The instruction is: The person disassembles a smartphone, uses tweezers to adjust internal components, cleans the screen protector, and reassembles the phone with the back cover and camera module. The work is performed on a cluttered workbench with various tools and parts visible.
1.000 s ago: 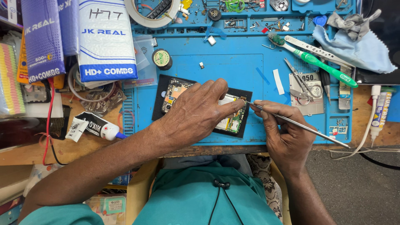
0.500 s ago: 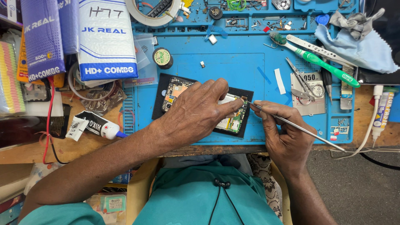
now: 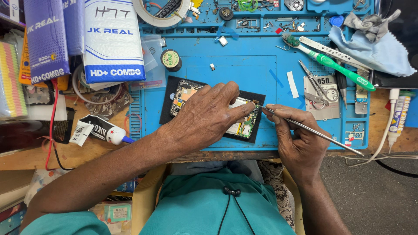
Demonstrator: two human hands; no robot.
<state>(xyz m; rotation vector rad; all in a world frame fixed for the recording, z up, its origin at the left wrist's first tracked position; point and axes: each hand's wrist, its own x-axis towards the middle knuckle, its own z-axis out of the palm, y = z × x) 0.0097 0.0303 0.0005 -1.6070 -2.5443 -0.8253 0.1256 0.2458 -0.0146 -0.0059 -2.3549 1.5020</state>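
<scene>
An opened phone (image 3: 185,93) with its circuit board showing lies on a small black pad (image 3: 167,109) on the blue work mat (image 3: 244,65). My left hand (image 3: 204,115) lies flat over the phone and presses it down, the fingertips near its right end. My right hand (image 3: 298,139) grips a thin metal tool (image 3: 322,135) like a pen. The tool's tip touches the upper right corner of the phone, beside my left fingertips. Most of the phone's middle is hidden under my left hand.
A green-handled tool (image 3: 344,72), tweezers (image 3: 311,78) and a pale blue cloth (image 3: 374,48) lie at the right. White and purple packets (image 3: 113,39) stand at the left, with a tape roll (image 3: 163,17), a small round tin (image 3: 171,59) and a glue tube (image 3: 102,130).
The tool's rear end has dropped lower and swung slightly; both hands remain in place on the phone.
</scene>
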